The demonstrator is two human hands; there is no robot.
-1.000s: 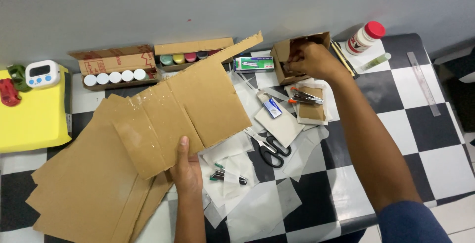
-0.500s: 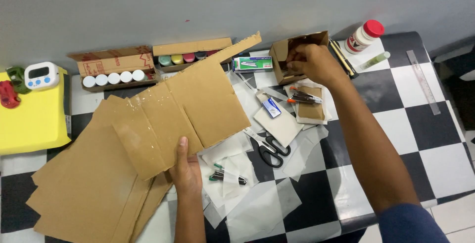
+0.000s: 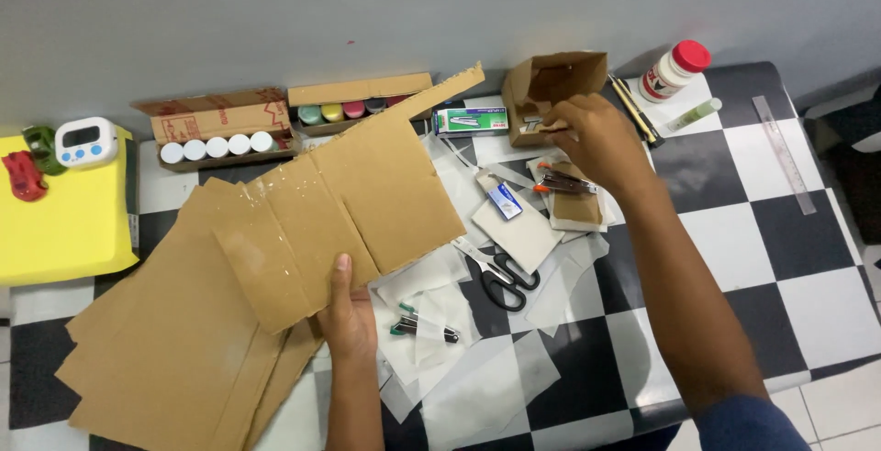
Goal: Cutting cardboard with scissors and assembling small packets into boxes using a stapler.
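The cardboard sheet [image 3: 340, 203] is looking matt brown with glossy tape strips; the checkered table [image 3: 734, 231] is shining smooth.

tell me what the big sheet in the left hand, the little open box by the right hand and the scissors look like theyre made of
Big sheet in the left hand: brown cardboard, matte, with fold creases and a ragged edge; some shiny patches, perhaps tape.
Little open box at the right hand: the same brown cardboard, flaps raw.
Scissors: pale blades, likely metal; black handles, probably plastic.
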